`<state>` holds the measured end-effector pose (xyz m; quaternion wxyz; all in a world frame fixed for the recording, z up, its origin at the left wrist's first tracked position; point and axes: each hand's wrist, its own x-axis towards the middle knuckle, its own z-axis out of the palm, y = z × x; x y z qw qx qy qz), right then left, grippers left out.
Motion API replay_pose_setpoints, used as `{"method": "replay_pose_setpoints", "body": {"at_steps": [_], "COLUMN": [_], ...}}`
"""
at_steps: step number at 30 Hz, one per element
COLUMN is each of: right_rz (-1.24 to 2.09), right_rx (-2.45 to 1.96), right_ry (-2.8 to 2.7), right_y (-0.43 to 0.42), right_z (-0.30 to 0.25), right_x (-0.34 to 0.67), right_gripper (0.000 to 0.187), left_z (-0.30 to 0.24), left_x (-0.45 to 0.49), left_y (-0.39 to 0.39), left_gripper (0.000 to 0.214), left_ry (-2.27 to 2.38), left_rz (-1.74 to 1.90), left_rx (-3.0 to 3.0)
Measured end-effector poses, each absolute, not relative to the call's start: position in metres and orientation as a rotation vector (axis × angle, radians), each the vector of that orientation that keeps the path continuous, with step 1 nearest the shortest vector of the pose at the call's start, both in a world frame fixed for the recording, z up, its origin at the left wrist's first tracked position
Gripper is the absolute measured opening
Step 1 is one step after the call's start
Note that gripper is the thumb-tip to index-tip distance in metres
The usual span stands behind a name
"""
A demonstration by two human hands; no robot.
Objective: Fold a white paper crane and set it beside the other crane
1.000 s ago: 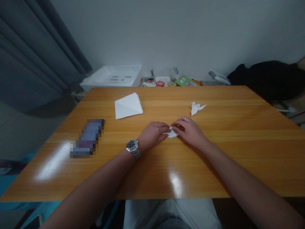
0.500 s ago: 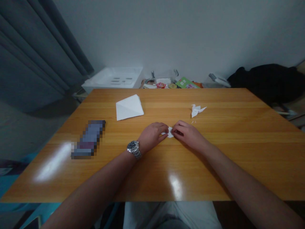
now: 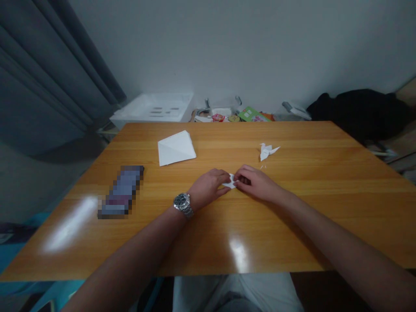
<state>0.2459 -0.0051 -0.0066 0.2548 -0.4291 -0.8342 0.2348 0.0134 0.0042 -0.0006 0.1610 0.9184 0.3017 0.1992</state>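
A small folded piece of white paper (image 3: 231, 183) lies at the middle of the wooden table, between my two hands. My left hand (image 3: 210, 183), with a metal watch at the wrist, has its fingertips on the paper's left part. The thumb and fingers of my right hand (image 3: 252, 182) pinch the right side of the paper. Fingers cover much of it, so its full shape is hidden. Beyond my right hand stands a folded white paper crane (image 3: 268, 151), with tiny paper scraps (image 3: 263, 167) just in front of it.
A stack of white paper sheets (image 3: 177, 149) rests at the back left of the table (image 3: 208, 229). Nearer on the left lies a blurred-out phone-like device (image 3: 121, 190). Past the far edge are a white tray (image 3: 156, 106), a green booklet (image 3: 251, 114) and black cloth (image 3: 357, 110).
My left thumb and fingers have parted slightly, and more of the paper's left part shows. My right hand still pinches the right side. The whole view has shifted a little.
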Motion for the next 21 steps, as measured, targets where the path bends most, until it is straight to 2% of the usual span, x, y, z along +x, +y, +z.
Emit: {"method": "replay_pose_setpoints", "body": {"at_steps": [12, 21], "right_rz": [0.710, 0.609], "right_rx": [-1.065, -0.995], "right_ry": [-2.170, -2.253], "right_y": [-0.014, -0.012], "right_z": [-0.016, -0.017], "right_x": [0.247, 0.246], "right_gripper": [0.009, 0.007], "left_z": [-0.007, -0.004], "left_x": [0.014, 0.012], "left_y": [0.005, 0.005], "left_gripper": [0.019, 0.019], "left_ry": [0.892, 0.904], "left_rz": [0.586, 0.574], "left_rx": [2.606, 2.626]}}
